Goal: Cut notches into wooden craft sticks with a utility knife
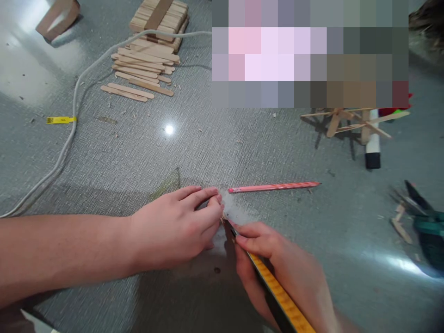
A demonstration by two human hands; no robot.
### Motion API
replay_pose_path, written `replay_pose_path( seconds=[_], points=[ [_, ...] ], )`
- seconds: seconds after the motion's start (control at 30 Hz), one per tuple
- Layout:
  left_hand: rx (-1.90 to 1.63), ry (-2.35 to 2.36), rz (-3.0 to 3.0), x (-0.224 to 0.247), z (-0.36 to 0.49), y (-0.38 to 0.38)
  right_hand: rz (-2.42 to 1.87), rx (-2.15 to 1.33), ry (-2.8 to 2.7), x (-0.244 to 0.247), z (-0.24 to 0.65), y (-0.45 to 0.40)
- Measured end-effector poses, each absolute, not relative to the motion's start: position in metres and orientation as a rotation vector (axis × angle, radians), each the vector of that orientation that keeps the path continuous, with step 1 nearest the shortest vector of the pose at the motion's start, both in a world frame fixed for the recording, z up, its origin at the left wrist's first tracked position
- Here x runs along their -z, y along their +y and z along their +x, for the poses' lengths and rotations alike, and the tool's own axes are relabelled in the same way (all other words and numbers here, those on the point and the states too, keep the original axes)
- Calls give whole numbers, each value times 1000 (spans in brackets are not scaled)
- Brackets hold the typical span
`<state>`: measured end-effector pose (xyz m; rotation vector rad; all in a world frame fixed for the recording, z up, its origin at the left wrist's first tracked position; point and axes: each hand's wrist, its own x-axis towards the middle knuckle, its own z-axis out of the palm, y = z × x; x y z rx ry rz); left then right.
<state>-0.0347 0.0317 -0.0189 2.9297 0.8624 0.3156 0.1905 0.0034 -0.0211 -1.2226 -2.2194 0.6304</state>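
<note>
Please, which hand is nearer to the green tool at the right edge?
Right: the right hand is left of the green tool, apart from it; the left hand is farther left.

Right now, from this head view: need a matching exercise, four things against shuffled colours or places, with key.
Column one:
1. pencil
2. knife
3. cable
4. stack of sticks

Column two:
A. carries a yellow tag
B. wrapped by a brown band
C. held in the right hand
D. pink with a dark tip

Pairs: 1-D, 2-C, 3-A, 4-B
</note>
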Motion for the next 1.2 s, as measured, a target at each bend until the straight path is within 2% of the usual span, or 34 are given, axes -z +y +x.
replay_pose_path(
  seconds=[1.2],
  points=[
    [-310,814,2957,21,-36,30,-1145,-691,-2118,19,191,11]
  ],
)
